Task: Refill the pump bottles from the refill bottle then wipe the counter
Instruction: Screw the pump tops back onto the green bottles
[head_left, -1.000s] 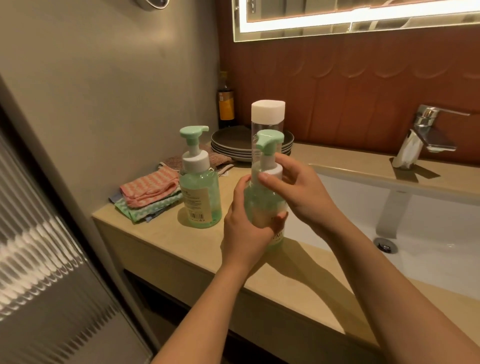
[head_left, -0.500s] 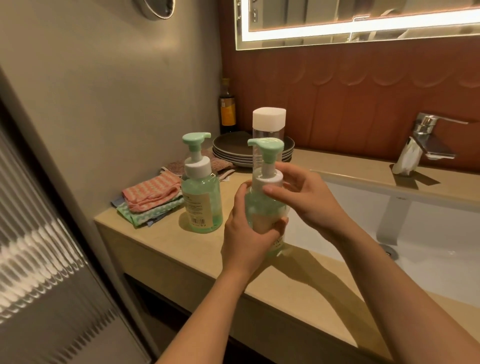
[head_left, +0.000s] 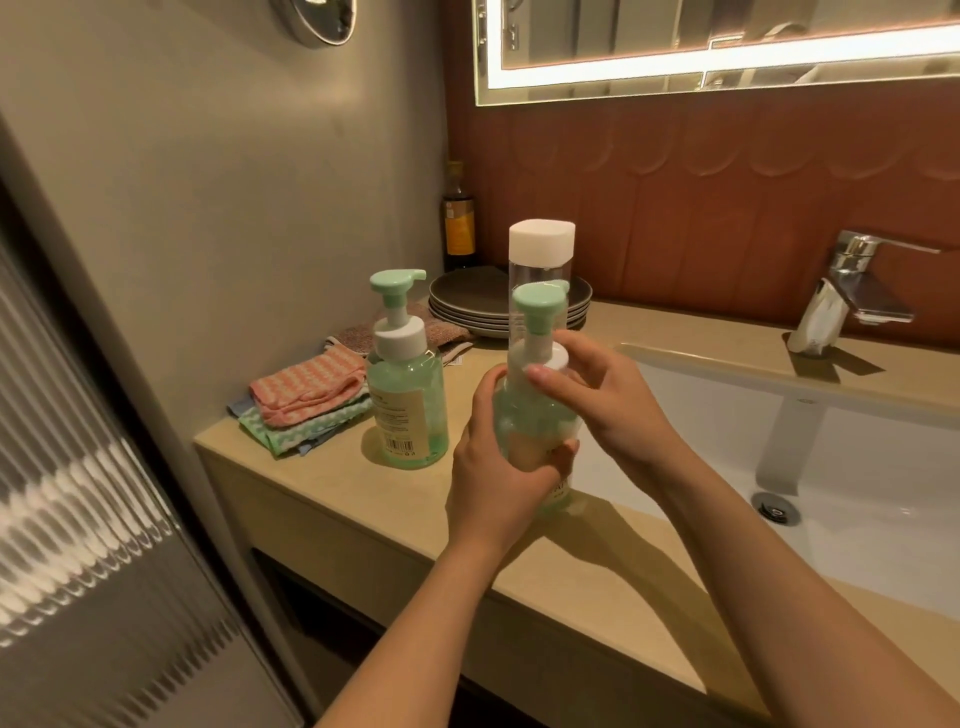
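My left hand (head_left: 496, 467) grips the body of a green pump bottle (head_left: 530, 415) that stands on the beige counter (head_left: 337, 483) by the sink edge. Around its white collar, just under the mint pump head (head_left: 537, 304), curl the fingers of my right hand (head_left: 597, 395). A second green pump bottle (head_left: 408, 395) stands free to the left, pump on. Behind the held bottle rises a clear refill bottle (head_left: 540, 260) with a white cap, partly hidden. Folded pink and green cloths (head_left: 304, 402) lie at the counter's left end.
A stack of dark plates (head_left: 467, 301) and a dark glass bottle (head_left: 458, 223) stand at the back by the wall. The white sink basin (head_left: 831, 467) and chrome faucet (head_left: 852, 291) are on the right. A ribbed glass door (head_left: 78, 493) is at left.
The pump head of the held bottle has turned, its spout now pointing away from me instead of left. Both hands keep their hold; the camera view shifted slightly.
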